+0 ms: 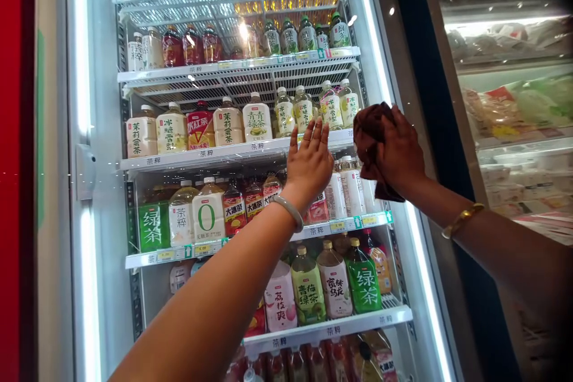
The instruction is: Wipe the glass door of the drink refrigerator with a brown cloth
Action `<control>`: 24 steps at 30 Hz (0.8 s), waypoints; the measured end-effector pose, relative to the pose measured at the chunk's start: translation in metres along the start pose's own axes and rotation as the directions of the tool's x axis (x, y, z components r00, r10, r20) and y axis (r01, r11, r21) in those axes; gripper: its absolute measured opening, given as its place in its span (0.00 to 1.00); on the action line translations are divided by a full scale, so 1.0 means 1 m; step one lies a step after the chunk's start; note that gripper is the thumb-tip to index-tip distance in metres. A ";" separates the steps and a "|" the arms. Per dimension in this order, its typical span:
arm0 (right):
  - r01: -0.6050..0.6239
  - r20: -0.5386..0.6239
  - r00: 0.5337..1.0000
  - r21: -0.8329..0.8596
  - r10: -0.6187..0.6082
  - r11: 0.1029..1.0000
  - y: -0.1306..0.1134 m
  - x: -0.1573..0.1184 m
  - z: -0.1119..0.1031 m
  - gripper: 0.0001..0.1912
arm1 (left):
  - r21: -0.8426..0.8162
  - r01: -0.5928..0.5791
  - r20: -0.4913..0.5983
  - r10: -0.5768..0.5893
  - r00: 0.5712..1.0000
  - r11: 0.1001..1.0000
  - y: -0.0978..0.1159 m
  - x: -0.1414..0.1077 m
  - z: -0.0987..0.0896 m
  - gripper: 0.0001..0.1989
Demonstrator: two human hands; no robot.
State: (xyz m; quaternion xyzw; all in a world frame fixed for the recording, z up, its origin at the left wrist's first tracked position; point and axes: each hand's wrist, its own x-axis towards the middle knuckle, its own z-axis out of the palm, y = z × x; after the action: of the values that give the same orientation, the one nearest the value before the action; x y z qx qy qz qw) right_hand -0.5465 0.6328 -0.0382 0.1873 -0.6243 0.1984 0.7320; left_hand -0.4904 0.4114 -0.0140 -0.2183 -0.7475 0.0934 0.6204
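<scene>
My left hand (310, 158) is held up with its fingers stretched out, palm toward the glass front of a lit drinks cooler; it holds nothing. Whether the palm touches the glass I cannot tell. To the right, my right hand (400, 146) grips a crumpled dark brown cloth (371, 125) near the cooler's right side. Its fingertips are partly hidden by the cloth. Behind my left hand stand clear bottles with yellow-green labels (303, 107). A pale bangle (289, 212) is on my left wrist and a gold one (463, 221) on my right.
Several white wire shelves (192, 158) carry rows of bottled drinks. A bright light strip (85, 286) runs down the left side, and another (423, 268) down the right. Further right, a second cooler (528, 137) holds packaged goods. At the far left is a red panel (11, 161).
</scene>
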 end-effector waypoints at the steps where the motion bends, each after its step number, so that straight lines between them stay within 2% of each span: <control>1: -0.022 -0.018 1.000 0.023 0.022 1.000 -0.009 0.006 0.004 0.31 | 0.007 0.004 -0.010 -0.004 1.000 1.000 -0.003 -0.001 -0.001 0.32; 3: 0.063 0.000 0.998 0.062 -0.063 0.996 -0.034 0.009 0.011 0.30 | 0.025 -0.004 -0.024 0.005 1.000 1.000 -0.005 -0.005 -0.001 0.32; 6: 0.285 0.082 0.953 0.089 -0.292 0.954 -0.061 -0.009 0.010 0.29 | 0.055 -0.051 -0.016 0.051 0.999 0.997 -0.007 -0.013 0.000 0.32; 9: 0.399 0.146 0.899 0.115 -0.413 0.910 -0.050 -0.025 0.000 0.24 | 0.055 -0.063 -0.005 0.064 0.998 0.996 -0.007 -0.019 0.000 0.32; 11: 0.351 0.153 0.919 0.095 -0.362 0.932 -0.031 -0.019 -0.003 0.22 | 0.039 -0.043 -0.007 0.043 0.999 0.998 -0.007 -0.020 0.000 0.32; 13: 0.167 0.097 0.981 0.042 -0.171 0.985 -0.021 -0.004 0.000 0.24 | 0.009 -0.018 -0.019 0.018 1.000 1.000 -0.006 -0.019 0.000 0.32; 15: 0.000 0.033 0.999 0.031 -0.001 1.000 -0.027 0.012 0.009 0.25 | -0.030 0.001 -0.055 -0.002 0.998 1.000 -0.006 -0.017 -0.002 0.33; 16: -0.021 0.030 0.999 0.051 0.020 0.998 -0.036 0.016 0.014 0.25 | -0.055 0.002 -0.077 -0.006 0.997 0.998 -0.007 -0.017 -0.003 0.33; 18: 0.031 0.061 0.997 0.132 -0.039 0.991 -0.061 0.016 0.022 0.26 | -0.108 -0.012 -0.116 0.000 0.993 0.994 -0.011 -0.016 -0.005 0.33; 21: 0.090 0.089 0.989 0.298 -0.121 0.950 -0.093 -0.002 0.025 0.30 | -0.153 -0.051 -0.133 0.031 0.991 0.987 -0.016 -0.019 -0.007 0.32; 24: 0.105 0.094 0.984 0.380 -0.151 0.919 -0.100 -0.022 0.019 0.33 | -0.148 -0.109 -0.130 0.090 0.987 0.983 -0.011 -0.021 -0.007 0.35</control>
State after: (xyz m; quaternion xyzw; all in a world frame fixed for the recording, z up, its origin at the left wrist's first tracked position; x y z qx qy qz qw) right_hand -0.5132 0.5363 -0.0595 0.3753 -0.6050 0.2534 0.6549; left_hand -0.4829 0.3909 -0.0268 -0.3083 -0.7012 0.0524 0.6408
